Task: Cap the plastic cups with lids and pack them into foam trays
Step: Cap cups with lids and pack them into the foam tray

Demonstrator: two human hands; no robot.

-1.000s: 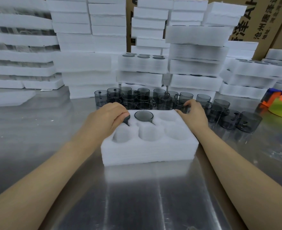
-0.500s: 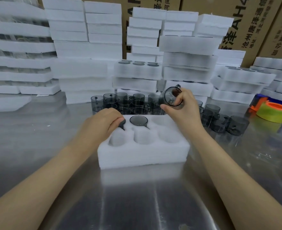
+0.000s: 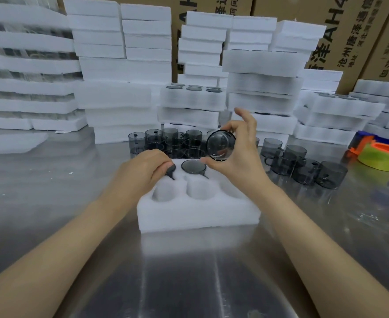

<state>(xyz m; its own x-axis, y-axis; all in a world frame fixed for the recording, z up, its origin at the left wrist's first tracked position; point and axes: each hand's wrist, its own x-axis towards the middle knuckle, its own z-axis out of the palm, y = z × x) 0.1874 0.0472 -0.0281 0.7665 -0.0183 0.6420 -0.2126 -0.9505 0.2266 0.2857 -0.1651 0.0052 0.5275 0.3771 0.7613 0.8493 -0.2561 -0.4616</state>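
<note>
A white foam tray with round pockets lies on the steel table in front of me. One capped grey cup sits in its back middle pocket. My left hand curls over another grey cup in the back left pocket, mostly hiding it. My right hand holds a smoky grey plastic cup tilted on its side above the tray's back right, pinched between thumb and fingers. The front pockets hold nothing.
Several loose grey cups stand behind the tray, more cups at the right. Stacks of foam trays wall off the back, cardboard boxes behind them. A green-orange tape roll lies far right.
My right hand took a cup from the group behind the tray, lifted it and turned it on its side above the tray. My left hand stayed on the back left cup.
</note>
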